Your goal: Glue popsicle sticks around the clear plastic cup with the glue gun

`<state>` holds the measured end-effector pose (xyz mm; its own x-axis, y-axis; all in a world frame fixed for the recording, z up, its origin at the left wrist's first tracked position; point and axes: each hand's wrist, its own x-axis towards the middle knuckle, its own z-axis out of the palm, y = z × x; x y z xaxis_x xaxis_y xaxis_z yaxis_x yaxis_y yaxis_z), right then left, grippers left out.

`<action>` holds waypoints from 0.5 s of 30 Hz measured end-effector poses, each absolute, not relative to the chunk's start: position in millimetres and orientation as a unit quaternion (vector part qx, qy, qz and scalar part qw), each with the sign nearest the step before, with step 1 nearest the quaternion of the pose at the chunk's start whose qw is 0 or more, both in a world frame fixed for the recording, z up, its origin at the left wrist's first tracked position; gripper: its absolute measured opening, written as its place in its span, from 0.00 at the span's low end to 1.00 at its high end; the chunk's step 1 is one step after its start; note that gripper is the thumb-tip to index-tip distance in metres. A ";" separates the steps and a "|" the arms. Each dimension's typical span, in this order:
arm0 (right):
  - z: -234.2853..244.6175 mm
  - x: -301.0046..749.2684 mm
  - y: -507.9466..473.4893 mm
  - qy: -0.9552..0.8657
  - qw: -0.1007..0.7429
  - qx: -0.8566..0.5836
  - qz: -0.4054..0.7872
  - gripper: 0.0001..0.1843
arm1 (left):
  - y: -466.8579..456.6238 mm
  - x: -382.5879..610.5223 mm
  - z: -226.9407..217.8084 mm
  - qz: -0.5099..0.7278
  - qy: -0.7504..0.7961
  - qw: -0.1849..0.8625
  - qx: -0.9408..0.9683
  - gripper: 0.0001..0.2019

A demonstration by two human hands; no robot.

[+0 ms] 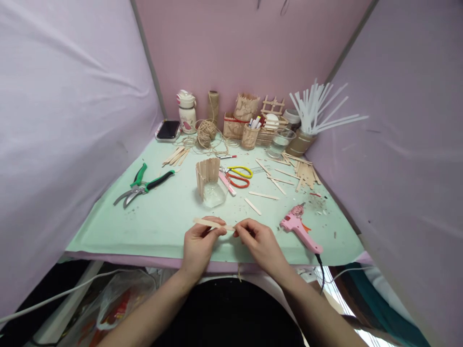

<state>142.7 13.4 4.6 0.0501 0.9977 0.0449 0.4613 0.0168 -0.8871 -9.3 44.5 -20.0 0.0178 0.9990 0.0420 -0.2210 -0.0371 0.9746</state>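
Note:
A pale wooden craft stick [204,222] is held level over the front of the table between my two hands. My left hand [201,245] pinches it near the middle with thumb and fingers. At its right end, my right hand [261,242] closes its thumb and fingertips on the tip. Just beyond the hands stands a clear container [215,195], with upright craft sticks [209,174] along its left and back sides. A pink hot glue gun [301,228] lies to the right of my right hand. Several loose craft sticks [264,195] are scattered between the container and the glue gun.
Green-handled pruning shears [144,187] lie at left. Scissors [238,181] and a pink tool [227,183] rest behind the container. Farther back are a twine ball [206,134], a bottle [187,115], a phone [169,129], a water cup [279,143] and white glue sticks [314,108].

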 end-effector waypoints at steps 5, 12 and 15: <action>19.5 170.5 2.6 -0.607 0.373 -0.628 0.312 0.18 | 45.7 -8.5 -22.8 0.558 0.425 0.619 0.353 0.05; 15.0 245.2 -23.7 -0.612 0.305 -0.727 0.061 0.13 | 46.7 -12.8 -25.7 0.574 0.433 0.609 0.336 0.08; 18.4 241.7 -29.6 -0.623 0.342 -0.700 0.064 0.11 | 43.6 -12.6 -26.8 0.566 0.421 0.586 0.398 0.05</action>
<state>241.7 -29.6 18.4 0.2146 0.9168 0.3368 0.8291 0.0112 -0.5590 -12.6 43.6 -26.8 0.0044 0.9991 -0.0429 -0.3275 0.0420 0.9439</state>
